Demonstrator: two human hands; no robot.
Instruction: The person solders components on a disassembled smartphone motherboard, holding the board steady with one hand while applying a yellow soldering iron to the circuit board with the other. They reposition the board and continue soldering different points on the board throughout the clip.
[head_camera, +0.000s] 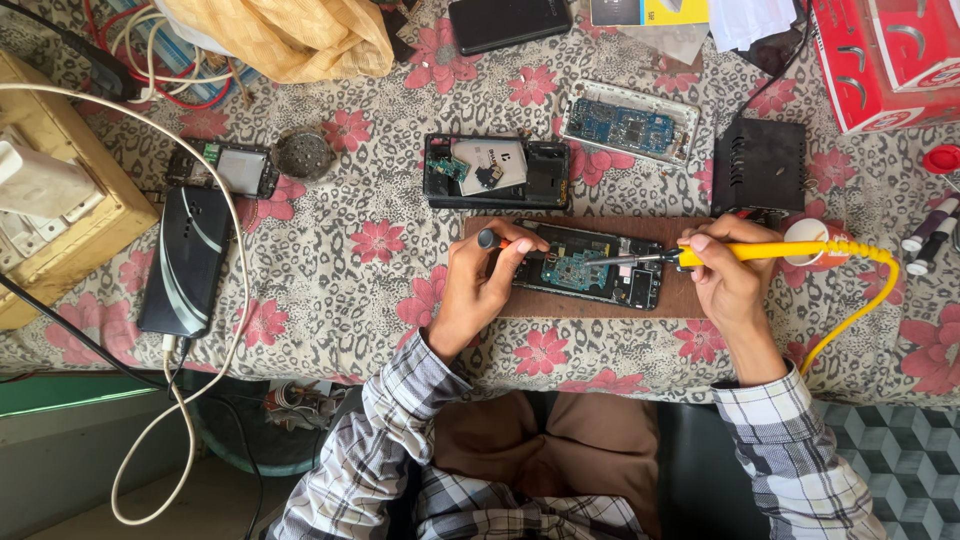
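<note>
Opened phone (590, 266) lying flat on a brown wooden board (680, 298), long side running 9 to 3 o'clock: black frame, back cover off, blue-green circuit board bared in the middle, dark recesses at both ends. Board resting on the counter (340, 290), draped in a leopard-print cloth with pink flowers.

Left hand (480, 285) at the phone's 9 o'clock end, fingers (518, 247) closed on a small tool with a black and orange handle (492, 239), its tip pointing toward the phone; contact with the circuit board impossible to tell. Right hand (728, 272) at the 3 o'clock end, fingers clamped around a yellow soldering iron (740, 252), metal tip reaching toward 9 o'clock and ending over the circuit board, between the 2 hands. Yellow cable curving off toward 4 o'clock.

At 12 o'clock from the phone, just beyond the board, a second opened phone (497, 171). At 1 o'clock, a white-framed phone with blue circuitry (629, 124). At 2 o'clock, a black box (759, 166). Well off at 9 o'clock, a dark phone (185, 262) on a white charging cable.
</note>
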